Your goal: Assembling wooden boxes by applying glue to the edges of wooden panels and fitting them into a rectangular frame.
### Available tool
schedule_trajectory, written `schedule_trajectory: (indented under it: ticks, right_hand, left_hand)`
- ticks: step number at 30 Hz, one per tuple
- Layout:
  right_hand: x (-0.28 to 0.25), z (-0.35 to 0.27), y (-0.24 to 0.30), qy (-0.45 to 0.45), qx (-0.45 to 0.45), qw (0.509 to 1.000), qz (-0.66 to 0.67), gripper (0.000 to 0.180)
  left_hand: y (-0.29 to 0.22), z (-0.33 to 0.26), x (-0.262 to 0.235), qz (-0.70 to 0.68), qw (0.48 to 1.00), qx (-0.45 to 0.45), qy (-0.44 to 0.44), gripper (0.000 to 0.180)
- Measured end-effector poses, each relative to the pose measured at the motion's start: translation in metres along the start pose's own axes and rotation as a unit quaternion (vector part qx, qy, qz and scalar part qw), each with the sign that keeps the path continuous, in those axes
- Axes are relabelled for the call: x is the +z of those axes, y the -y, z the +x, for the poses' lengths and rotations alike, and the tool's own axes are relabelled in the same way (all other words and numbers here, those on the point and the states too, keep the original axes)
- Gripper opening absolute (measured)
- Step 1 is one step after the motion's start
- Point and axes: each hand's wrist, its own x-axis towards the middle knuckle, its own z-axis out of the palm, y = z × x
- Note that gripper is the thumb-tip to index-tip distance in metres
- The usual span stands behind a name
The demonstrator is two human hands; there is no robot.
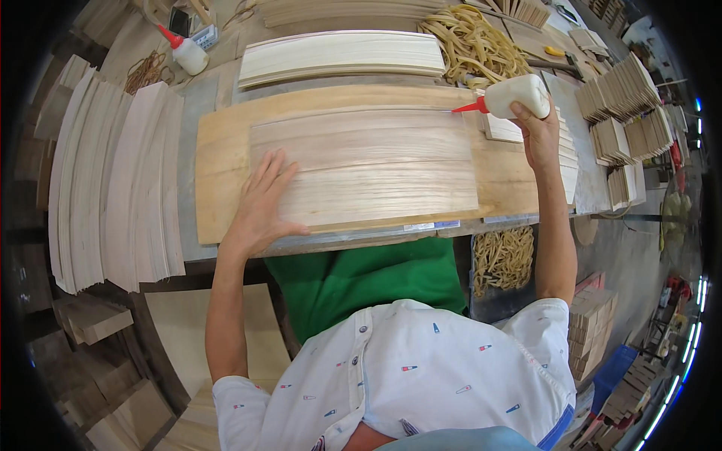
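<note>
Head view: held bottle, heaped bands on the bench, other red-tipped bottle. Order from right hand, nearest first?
1. Held bottle: in the right hand.
2. Bands: heaped beyond the hand, slightly to its left.
3. Other bottle: far to the left, toward the picture's upper left.

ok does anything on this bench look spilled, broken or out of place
Nothing looks spilled or broken. What stands out is the tangled heap of tan bands beyond the bottle in the right hand, messy beside neatly stacked boards.
</note>
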Motion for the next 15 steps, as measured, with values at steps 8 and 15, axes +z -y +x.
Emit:
schedule_trajectory:
  ticks: [8,15]
  right_hand:
    - [-0.014,-0.003,0.012,-0.048,-0.004,0.998,0.028,0.048]
    - [0.022,-0.029,0.021,-0.033,0.005,0.980,0.195,0.044]
  left_hand:
    - [0.002,0.001,0.001,0.001,1.000,0.015,-0.015,0.112]
    - [0.039,-0.011,-0.009,-0.020,0.998,-0.002,-0.051,0.116]
